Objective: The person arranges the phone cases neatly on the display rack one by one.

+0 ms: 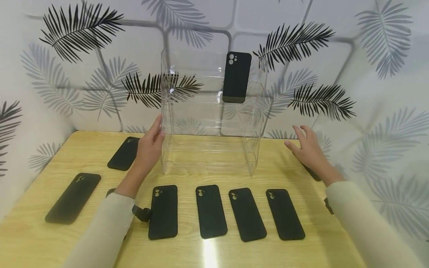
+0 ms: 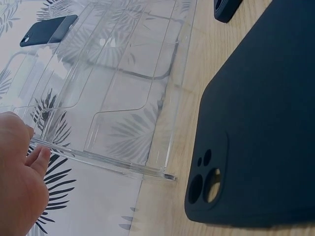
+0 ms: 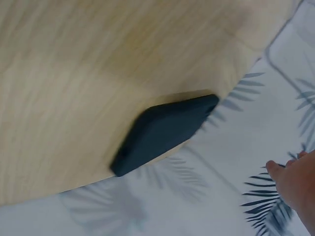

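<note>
A clear acrylic tiered rack stands at the back of the table. One black phone case leans upright on its upper tier, right of the middle. My left hand touches the rack's left side, fingers extended along the panel edge; in the left wrist view, fingertips lie right at that edge. With fingers spread and nothing held, my right hand hovers right of the rack. Below it, another phone case lies near the table edge, mostly hidden by the hand and forearm in the head view.
A row of phone cases lies on the wooden table before the rack. More cases lie at the left, one partly behind the left forearm. A leaf-patterned backdrop rises behind the table.
</note>
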